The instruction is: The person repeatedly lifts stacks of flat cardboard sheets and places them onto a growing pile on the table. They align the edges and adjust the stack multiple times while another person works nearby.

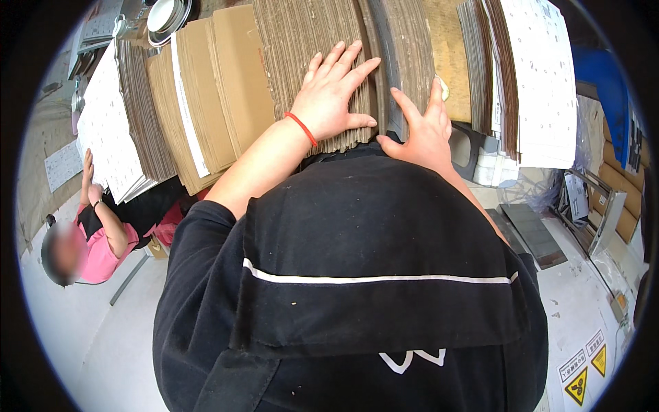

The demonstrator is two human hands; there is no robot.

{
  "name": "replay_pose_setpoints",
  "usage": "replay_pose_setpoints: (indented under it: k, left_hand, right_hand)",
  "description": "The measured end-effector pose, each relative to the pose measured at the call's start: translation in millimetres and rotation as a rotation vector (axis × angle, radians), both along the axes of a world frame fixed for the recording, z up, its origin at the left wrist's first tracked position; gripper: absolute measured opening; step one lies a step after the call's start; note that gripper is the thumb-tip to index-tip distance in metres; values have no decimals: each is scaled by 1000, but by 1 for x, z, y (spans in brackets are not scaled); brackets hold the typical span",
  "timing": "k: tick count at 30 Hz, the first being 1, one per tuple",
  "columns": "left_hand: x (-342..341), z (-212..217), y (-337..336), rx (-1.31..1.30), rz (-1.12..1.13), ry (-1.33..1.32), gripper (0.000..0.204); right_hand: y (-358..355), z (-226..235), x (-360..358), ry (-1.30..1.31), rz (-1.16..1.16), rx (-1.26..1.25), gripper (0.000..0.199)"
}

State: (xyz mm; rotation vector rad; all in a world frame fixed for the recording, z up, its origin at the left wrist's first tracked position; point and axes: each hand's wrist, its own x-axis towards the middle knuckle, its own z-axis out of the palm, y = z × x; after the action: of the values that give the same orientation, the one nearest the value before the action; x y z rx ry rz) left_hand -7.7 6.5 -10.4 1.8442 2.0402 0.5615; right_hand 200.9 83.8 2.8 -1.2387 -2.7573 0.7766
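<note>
My left hand (331, 96), with a red cord round its wrist, lies with fingers spread on the edges of a thick stack of corrugated cardboard sheets (302, 41). Beside it, my right hand (424, 134) has its thumb and fingers apart at the near end of another cardboard stack (413, 48). A darker upright band (379, 62) runs between the two stacks, and both thumbs point toward it. Neither hand is wrapped round anything. The undersides of the fingers are hidden.
Brown cardboard sheets (237, 75) and white printed sheets (103, 130) lie leftward. More white printed sheets (542, 82) stand at the right, past a bare wooden surface (449, 48). A co-worker in pink (110, 257) is at the left. Bowls (165, 15) sit at the far left.
</note>
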Motion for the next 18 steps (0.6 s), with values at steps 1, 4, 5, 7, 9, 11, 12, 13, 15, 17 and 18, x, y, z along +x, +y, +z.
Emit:
replay_pose_setpoints:
  k: [1, 4, 5, 7, 9, 11, 12, 13, 15, 17, 18]
  left_hand:
    - [0, 0, 0, 3, 2, 0, 108]
    - [0, 0, 0, 3, 6, 7, 108]
    - [0, 0, 0, 2, 7, 10, 108]
    - [1, -1, 0, 2, 7, 8, 108]
    - [1, -1, 1, 3, 8, 10, 108]
    - [2, 0, 0, 6, 12, 14, 108]
    - [2, 0, 0, 6, 13, 15, 108]
    - [2, 0, 0, 4, 14, 16, 108]
    - [2, 0, 0, -1, 15, 19, 108]
    - [2, 0, -1, -9, 14, 22, 108]
    - [1, -1, 0, -2, 17, 24, 108]
  right_hand:
    - [0, -1, 2, 19, 4, -4, 86]
    - [1, -6, 3, 69, 2, -9, 84]
    - [1, -6, 3, 67, 4, -9, 83]
    - [1, -6, 4, 65, 7, -8, 83]
    - [1, -7, 4, 80, 6, -4, 83]
    - [0, -7, 4, 86, 7, 0, 83]
    - [0, -7, 4, 86, 8, 3, 83]
    - [0, -7, 4, 86, 10, 5, 83]
    - [2, -6, 4, 120, -20, -19, 83]
    - [2, -7, 3, 70, -7, 60, 83]
    - [1, -9, 3, 5, 21, 149, 83]
